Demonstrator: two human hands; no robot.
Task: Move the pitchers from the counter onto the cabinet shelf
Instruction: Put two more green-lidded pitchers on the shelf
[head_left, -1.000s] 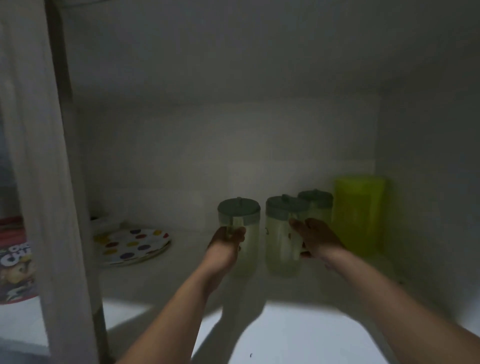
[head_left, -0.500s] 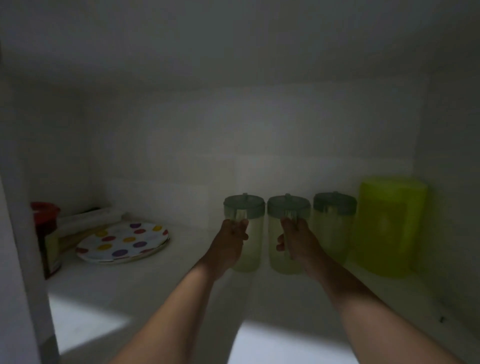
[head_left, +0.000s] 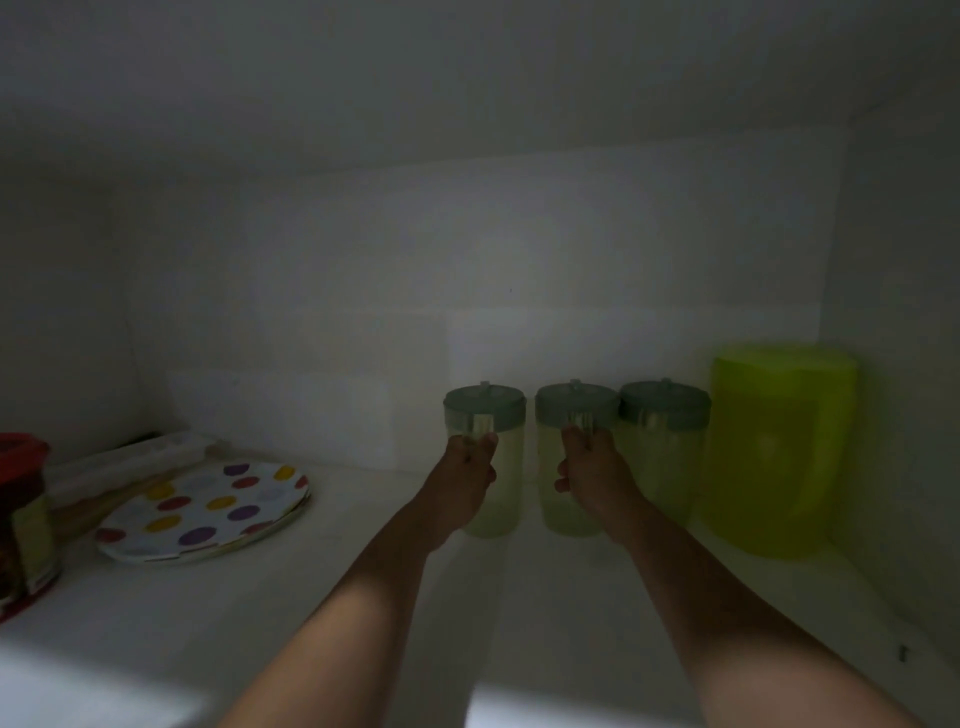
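pale-green pitchers side by side on shelf, l hand clamped on left pitcher handle, r hand on middle pitcher handle.

Pretty dim overall, cabinet interior murky grey. Light comes in from behind camera, low: two bright patches on front edge of white cabinet shelf, fading fast toward back wall. Forearms lit near camera, darker toward left hand and right hand. Whole frame soft and noisy, no crisp edges. Translucent pale-green pitchers with grey-green lids smeary, handles barely readable. Lime-green translucent plastic container glows a bit, edges blurred. Polka-dot round plate clearest colour. Wide-angle bend at corners, top-left nearly black.
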